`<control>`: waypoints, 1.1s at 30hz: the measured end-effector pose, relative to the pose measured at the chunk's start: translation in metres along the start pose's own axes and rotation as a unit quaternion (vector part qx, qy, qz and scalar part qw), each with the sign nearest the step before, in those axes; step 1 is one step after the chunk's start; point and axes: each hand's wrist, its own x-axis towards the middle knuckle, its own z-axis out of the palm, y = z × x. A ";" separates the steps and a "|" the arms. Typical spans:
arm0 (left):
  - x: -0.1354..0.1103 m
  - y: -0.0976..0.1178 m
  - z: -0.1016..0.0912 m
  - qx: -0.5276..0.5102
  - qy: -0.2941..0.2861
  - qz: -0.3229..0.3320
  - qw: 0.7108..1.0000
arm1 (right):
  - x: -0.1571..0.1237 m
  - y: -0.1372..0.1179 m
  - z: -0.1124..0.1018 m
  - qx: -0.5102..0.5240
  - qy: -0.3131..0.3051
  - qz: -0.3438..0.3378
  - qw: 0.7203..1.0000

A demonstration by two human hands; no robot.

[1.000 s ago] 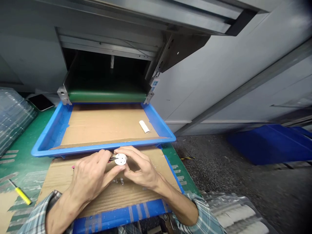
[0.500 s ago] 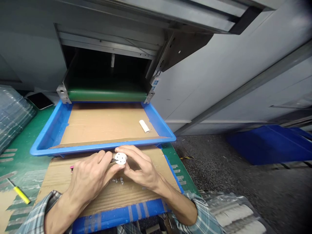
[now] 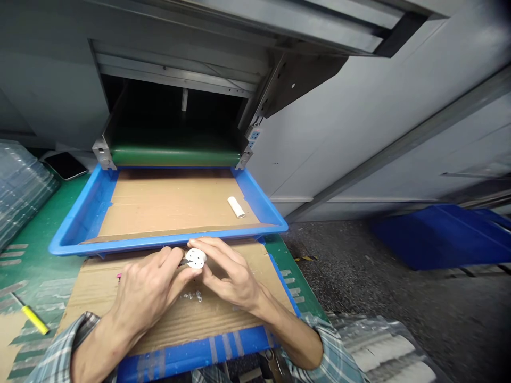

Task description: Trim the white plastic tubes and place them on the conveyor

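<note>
Above the cardboard, my right hand (image 3: 231, 274) grips a white plastic cylinder-like part (image 3: 195, 258) between fingertips and thumb. Its round end face, with several small dark holes, is turned toward me. My left hand (image 3: 149, 282) is closed around a small knife (image 3: 184, 261). Only the knife's dark tip shows, touching the left edge of the white face; the rest is inside the fist. My left thumb also presses near the part's lower edge. A pink bit (image 3: 118, 276) shows beside the left knuckles; I cannot tell whether it belongs to the knife.
Clear scraps (image 3: 195, 296) lie on the cardboard (image 3: 223, 311). Behind it, a blue tray (image 3: 167, 237) holds a white tube (image 3: 236, 207), below a green conveyor (image 3: 175, 155). At left are a yellow-handled screwdriver (image 3: 35, 320), a phone (image 3: 66, 165) and stacked clear plastic (image 3: 22, 186).
The white part has tilted slightly and shifted a little left in my fingers. The knife tip stays against its edge, and both hands keep their grips.
</note>
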 end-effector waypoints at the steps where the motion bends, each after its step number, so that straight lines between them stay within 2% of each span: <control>1: 0.000 0.000 0.000 -0.004 0.002 0.001 1.000 | 0.000 0.001 -0.001 0.005 -0.008 -0.001 1.000; 8: 0.001 -0.002 -0.003 -0.019 -0.005 -0.003 1.000 | 0.003 0.002 -0.008 0.032 -0.047 0.003 0.998; 13: 0.003 -0.002 -0.005 -0.030 -0.002 -0.015 0.999 | 0.002 0.002 -0.009 0.027 -0.041 -0.007 0.999; 21: 0.001 -0.001 -0.004 -0.024 0.001 0.006 1.000 | 0.001 0.003 -0.009 0.016 -0.021 -0.007 1.000; 26: 0.000 -0.001 -0.003 -0.054 0.003 -0.010 0.998 | 0.002 0.003 -0.009 0.033 -0.010 -0.009 0.999; 33: -0.003 -0.001 -0.001 -0.033 0.002 -0.017 0.999 | 0.003 0.002 -0.009 0.037 -0.002 -0.009 0.999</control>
